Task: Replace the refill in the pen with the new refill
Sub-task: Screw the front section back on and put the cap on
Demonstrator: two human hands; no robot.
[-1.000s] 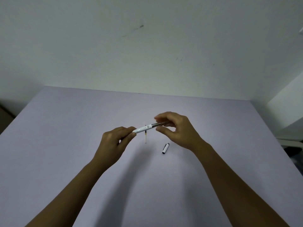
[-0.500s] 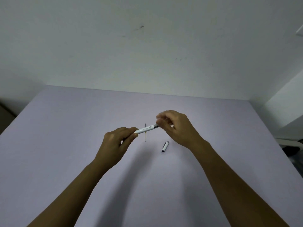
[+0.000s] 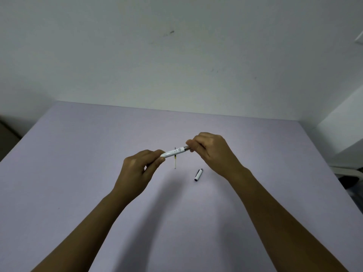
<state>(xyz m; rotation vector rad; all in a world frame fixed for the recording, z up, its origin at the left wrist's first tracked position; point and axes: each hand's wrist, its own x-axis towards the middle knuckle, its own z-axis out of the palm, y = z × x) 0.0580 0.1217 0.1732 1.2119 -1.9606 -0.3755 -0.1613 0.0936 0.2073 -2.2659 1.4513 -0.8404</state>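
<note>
From the head view, both hands hold the white pen (image 3: pixel 175 151) above the middle of the lilac table (image 3: pixel 78 154). The left hand (image 3: pixel 137 171) pinches its near end; the right hand (image 3: pixel 211 150) closes around the far end. A thin refill (image 3: pixel 175 162) lies on the table under the pen, and the pen cap (image 3: pixel 198 174) lies just beside, nearer the right edge.

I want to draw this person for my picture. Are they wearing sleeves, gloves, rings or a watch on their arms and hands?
No. Both arms are bare all the way to the bottom of the picture, so no sleeves show. The left hand and the right hand have no gloves, and no rings, watch or bracelet can be seen. Draw two plain bare arms with bare hands.
</note>
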